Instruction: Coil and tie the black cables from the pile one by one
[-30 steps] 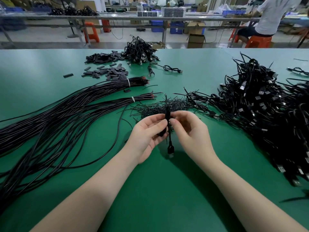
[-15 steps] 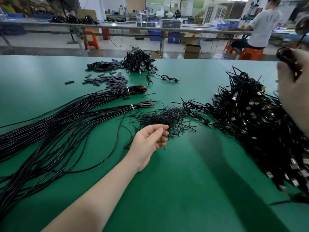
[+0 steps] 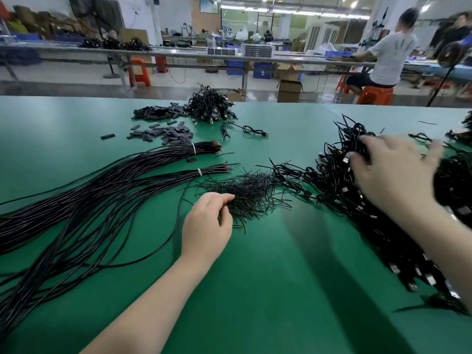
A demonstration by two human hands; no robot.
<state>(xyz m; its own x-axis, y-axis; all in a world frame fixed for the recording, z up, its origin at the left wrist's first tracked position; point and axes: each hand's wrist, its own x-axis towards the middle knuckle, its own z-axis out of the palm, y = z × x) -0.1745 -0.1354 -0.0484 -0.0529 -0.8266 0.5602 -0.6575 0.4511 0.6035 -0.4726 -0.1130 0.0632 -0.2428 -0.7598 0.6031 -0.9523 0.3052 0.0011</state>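
While the right hand (image 3: 390,172), fingers spread & blurred, reaches onto the tied-cable pile (image 3: 339,180), the left hand (image 3: 208,223) curls into the twist ties (image 3: 250,192), apparently picking one; next needs a fresh cable.

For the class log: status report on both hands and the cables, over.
Left hand loosely curled at the twist-tie heap, holding nothing visible. Right hand spread over the cable pile, blurred, grasp unclear. Nothing blocking.
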